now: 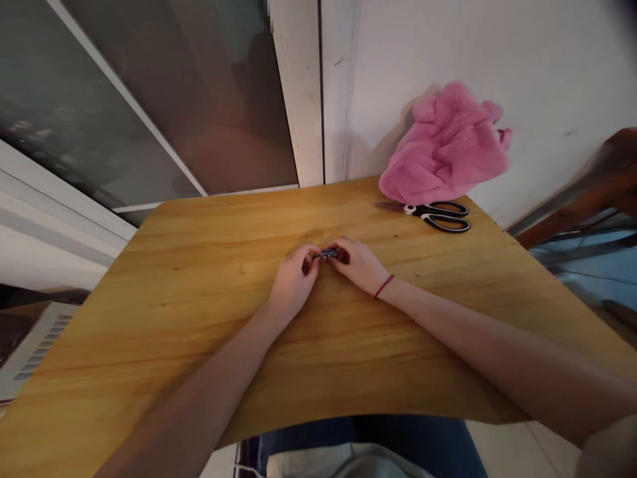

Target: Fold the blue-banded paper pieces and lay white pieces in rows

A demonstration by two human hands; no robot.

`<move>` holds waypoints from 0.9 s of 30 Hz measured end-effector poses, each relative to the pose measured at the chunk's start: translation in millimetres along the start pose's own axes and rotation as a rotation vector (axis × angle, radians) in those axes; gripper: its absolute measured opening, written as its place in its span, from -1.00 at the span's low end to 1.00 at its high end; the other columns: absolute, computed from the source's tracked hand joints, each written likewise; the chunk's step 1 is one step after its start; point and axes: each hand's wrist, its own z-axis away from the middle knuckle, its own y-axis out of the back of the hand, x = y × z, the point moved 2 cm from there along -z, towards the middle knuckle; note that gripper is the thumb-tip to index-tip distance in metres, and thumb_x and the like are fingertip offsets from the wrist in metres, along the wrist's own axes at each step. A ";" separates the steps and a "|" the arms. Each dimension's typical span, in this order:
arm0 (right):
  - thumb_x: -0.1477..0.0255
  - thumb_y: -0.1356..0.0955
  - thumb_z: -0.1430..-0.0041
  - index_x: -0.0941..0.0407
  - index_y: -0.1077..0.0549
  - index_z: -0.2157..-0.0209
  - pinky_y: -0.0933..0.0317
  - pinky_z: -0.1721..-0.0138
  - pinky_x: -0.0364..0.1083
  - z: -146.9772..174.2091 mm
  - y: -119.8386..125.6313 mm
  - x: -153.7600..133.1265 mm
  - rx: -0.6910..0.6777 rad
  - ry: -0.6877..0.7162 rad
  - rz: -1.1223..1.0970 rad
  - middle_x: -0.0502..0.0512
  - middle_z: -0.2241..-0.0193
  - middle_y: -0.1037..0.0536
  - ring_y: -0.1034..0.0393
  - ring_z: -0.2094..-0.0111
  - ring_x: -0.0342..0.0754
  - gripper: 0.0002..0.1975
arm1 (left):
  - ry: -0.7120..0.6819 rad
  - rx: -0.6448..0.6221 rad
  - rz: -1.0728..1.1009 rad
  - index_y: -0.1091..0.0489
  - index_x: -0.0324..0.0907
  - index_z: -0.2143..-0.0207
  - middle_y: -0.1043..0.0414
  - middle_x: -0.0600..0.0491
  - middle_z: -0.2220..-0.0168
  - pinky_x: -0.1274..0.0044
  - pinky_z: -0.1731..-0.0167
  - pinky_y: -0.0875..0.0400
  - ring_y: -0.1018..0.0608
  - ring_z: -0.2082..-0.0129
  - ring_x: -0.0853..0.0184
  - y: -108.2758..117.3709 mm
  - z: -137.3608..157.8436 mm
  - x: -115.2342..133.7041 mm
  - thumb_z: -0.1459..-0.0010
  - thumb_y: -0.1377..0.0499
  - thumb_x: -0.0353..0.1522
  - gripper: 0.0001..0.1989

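Fingers (310, 250) of both hands pinched, thumb against fingertips, on one small dark item; left hand (294, 280) has one end, right hand (361, 265) the other. Wood-grain table (199, 299) is the biggest thing and the landmark. White wall (547, 60) rises behind the table's far right part, framed glass panels (164, 86) behind its far left part. White slotted object (44, 345) sits beyond the table's left edge, only partly visible. Pink plush cloth (448, 149), bunched up, at the table's far right corner, near the wall. Scissors (438, 218) lie flat on the table just in front of the cloth, blades toward the table's middle, nobody touching them. Thin red bracelet (383, 286) on the right wrist, over the table right of center. Smallest, the small dark item (329, 253), is about mid-table between the hands, partly covered by fingertips; one piece or several, can't tell. Progress: gripping is done, handling looks underway, no finished result visible; remaining steps can't be judged from this view. Brands, labels, writing: none readable; any marks on the item too small and blurred, scissors show no legible lettering.
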 end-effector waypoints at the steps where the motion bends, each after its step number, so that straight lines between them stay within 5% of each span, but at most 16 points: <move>1: 0.62 -0.33 -0.05 0.20 -0.46 0.28 -0.18 0.35 -0.15 -0.1 -0.1 0.0 -0.001 -0.001 0.003 0.08 0.38 -0.46 -0.28 0.42 -0.16 -0.84 | 0.008 0.002 0.003 -0.33 -0.12 0.28 -0.25 0.18 0.50 0.58 0.42 -0.23 -0.33 0.49 0.45 0.1 0.0 0.2 -0.14 -0.08 -0.44 -0.90; 27: 0.65 -0.33 -0.01 0.21 -0.46 0.29 -0.18 0.36 -0.17 0.7 0.1 -0.6 0.005 0.011 0.020 0.04 0.40 -0.43 -0.25 0.45 -0.19 -0.82 | 0.104 0.022 0.199 -0.32 -0.15 0.35 -0.21 0.17 0.52 0.58 0.43 -0.18 -0.30 0.50 0.45 2.7 -3.2 -3.6 -0.20 -0.05 -0.34 -0.90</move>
